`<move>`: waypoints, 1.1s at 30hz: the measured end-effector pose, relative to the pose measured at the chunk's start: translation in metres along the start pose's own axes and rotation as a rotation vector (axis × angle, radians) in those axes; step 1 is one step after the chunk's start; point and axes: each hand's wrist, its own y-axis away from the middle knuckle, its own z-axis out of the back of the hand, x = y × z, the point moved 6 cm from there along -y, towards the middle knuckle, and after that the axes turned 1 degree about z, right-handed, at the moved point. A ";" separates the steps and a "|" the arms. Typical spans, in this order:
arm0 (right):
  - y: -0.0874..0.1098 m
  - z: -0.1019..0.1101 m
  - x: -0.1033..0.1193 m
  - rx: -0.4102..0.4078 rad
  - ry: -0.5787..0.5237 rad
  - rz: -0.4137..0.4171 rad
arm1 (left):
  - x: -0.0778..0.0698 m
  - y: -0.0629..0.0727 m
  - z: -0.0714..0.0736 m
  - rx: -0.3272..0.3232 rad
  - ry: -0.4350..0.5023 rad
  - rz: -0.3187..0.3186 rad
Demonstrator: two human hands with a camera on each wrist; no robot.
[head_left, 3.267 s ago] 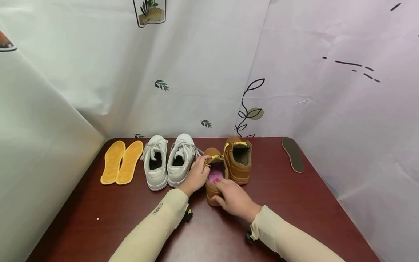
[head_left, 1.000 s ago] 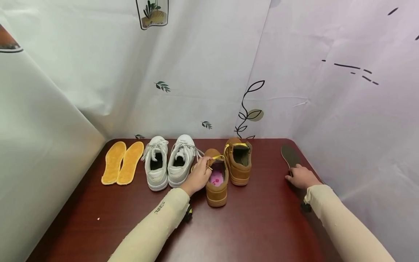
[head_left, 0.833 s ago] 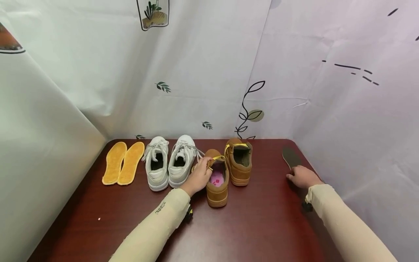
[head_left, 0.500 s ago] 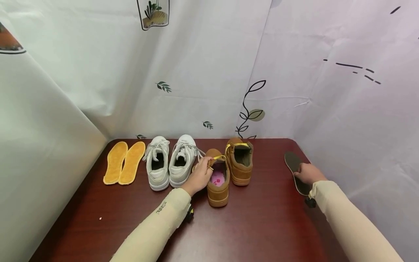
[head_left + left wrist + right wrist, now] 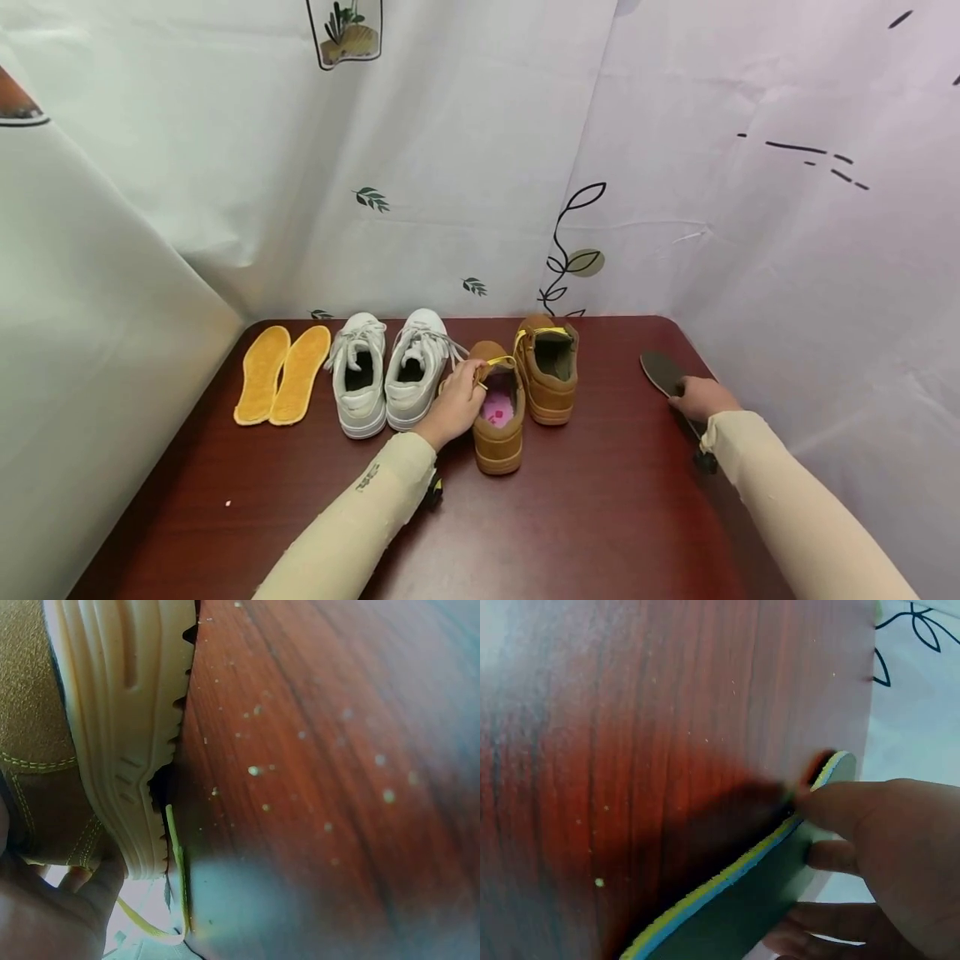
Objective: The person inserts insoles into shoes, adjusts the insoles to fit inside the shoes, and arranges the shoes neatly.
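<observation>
My left hand grips the left side of a brown suede shoe with yellow laces. Inside that shoe lies a pink insole. Over at the right of the table, my right hand pinches a dark insole by its edge, thumb on one side and fingers on the other. In the right wrist view the insole is tilted up, its yellow and blue layered edge showing. The second brown shoe stands just right of the first, with a dark opening.
Two white sneakers stand left of the brown pair, the nearer one close to my left hand. Two yellow fuzzy insoles lie side by side at the far left. A white patterned curtain closes off the back and sides of the dark red table.
My right hand has left the brown shoe's heel, gone right to the dark insole, shifted it slightly toward me and tilted it. My left hand stays on the shoe.
</observation>
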 end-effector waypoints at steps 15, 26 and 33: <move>0.003 0.003 0.008 -0.001 0.030 0.022 | -0.001 0.002 -0.001 -0.004 0.020 -0.021; 0.009 0.011 0.016 -0.005 -0.052 0.049 | 0.005 0.003 0.000 -0.003 0.086 -0.031; 0.016 0.036 0.047 -0.094 -0.081 0.103 | 0.004 0.000 0.002 -0.005 0.072 -0.014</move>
